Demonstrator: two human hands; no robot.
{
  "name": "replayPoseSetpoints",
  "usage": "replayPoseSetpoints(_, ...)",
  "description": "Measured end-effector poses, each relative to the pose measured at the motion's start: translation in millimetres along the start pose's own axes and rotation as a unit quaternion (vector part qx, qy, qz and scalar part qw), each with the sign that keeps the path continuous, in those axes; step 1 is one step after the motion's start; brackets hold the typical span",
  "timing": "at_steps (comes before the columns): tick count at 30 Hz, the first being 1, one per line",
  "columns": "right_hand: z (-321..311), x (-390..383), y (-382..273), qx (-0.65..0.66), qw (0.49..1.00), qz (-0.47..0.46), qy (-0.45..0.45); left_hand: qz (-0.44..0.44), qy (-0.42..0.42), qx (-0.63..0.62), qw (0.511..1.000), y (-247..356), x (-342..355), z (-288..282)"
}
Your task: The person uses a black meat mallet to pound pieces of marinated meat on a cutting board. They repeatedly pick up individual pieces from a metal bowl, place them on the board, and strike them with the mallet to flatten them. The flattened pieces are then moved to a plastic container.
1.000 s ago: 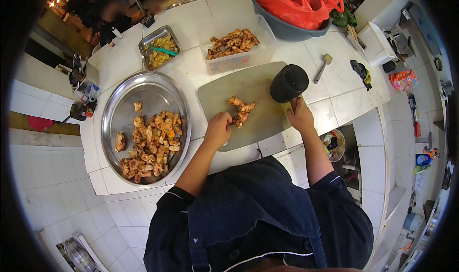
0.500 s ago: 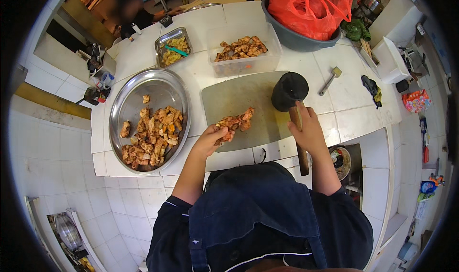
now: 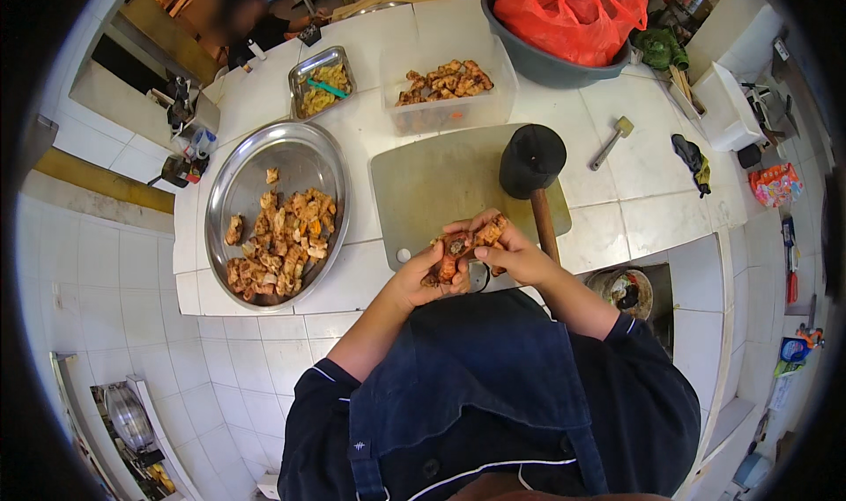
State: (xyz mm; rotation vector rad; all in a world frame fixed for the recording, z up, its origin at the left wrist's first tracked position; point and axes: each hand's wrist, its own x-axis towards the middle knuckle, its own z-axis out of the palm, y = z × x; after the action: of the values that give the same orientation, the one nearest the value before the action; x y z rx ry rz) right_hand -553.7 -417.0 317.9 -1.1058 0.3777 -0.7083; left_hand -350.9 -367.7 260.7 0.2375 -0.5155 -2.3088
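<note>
My left hand (image 3: 421, 276) and my right hand (image 3: 515, 256) grip a knobbly reddish-brown food piece (image 3: 456, 247) between them, low over the near edge of a grey-green board (image 3: 423, 184). On the board's right rests a mallet with a black head (image 3: 531, 155) and wooden handle (image 3: 543, 223), untouched by either hand. Left of the board, a round steel tray (image 3: 226, 184) holds a heap of similar broken pieces (image 3: 280, 245). Behind the board stands a clear plastic box (image 3: 448, 118) with more knobbly pieces.
A small steel tray (image 3: 300, 100) holds yellowish food and a teal utensil. A grey tub (image 3: 564, 78) with red bags (image 3: 568, 12), a small metal-headed tool (image 3: 612, 140) and a dark crumpled item (image 3: 692, 162) are at right. Another person (image 3: 251, 38) is beyond the counter.
My right hand has released the mallet and joined my left on the piece, which is lifted off the board and held nearer my body. The mallet now rests on the board.
</note>
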Motion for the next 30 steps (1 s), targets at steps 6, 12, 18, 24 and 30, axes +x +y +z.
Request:
replayPoseSetpoints(6,3.5,-1.2,-22.0,-0.009,0.994,0.107,0.013,-0.015,0.027,-0.003,1.0,-9.6,0.7,3.9)
replayPoseSetpoints(12,-14.3,-1.0,-10.1,-0.079,0.993,0.075,-0.054,-0.046,-0.032,0.009,0.998,-8.7,-2.7,-1.3)
replayPoseSetpoints(18,-18.8,6.0,-5.1,-0.175,0.981,0.066,-0.054,-0.052,0.134,0.073,0.987,9.3,-8.3,12.3)
replayPoseSetpoints(24,-10.8,10.2,-20.2,-0.276,0.955,0.093,-0.06,-0.03,0.143,0.231,0.962,25.6,-14.3,16.9)
replayPoseSetpoints(30,-10.4,15.1,-9.1,-0.196,0.979,-0.005,-0.063,-0.044,0.127,0.274,0.952,30.7,-16.4,18.1)
